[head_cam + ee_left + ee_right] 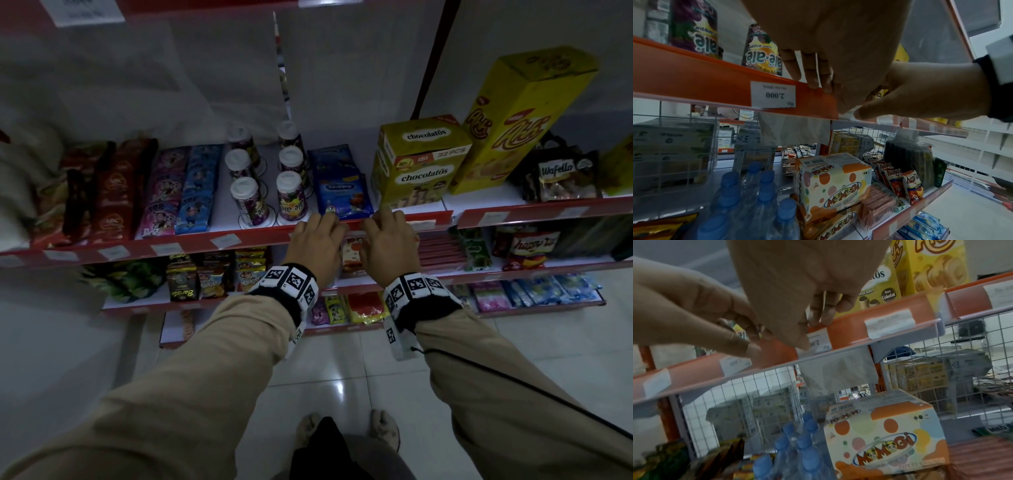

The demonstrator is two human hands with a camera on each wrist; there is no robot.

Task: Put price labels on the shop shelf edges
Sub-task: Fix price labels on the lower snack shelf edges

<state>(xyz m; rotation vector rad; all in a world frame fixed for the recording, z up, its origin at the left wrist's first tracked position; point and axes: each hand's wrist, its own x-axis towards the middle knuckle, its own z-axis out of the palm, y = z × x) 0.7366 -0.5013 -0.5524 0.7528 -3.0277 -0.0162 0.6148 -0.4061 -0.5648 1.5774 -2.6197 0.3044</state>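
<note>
Along a snack-stocked shop shelf's red edge strip (191, 244), the left hand (317, 240) and right hand (388, 240) are pressing curled fingers beside a price label (819, 341) they are partly covering.

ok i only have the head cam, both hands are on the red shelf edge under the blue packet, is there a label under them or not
observer: yes. The right wrist view shows a white label on the shelf edge strip, with the thumb of the right hand pressing its left end.
operator: can you read it
observer: partly. It shows "Rp 2.00"; the rest is under the thumb.
operator: and the left hand
observer: in the left wrist view the left hand rests its fingertips on the strip's top edge, beside the label under the ale-ale cups, which reads "Rp 2.000".
</note>
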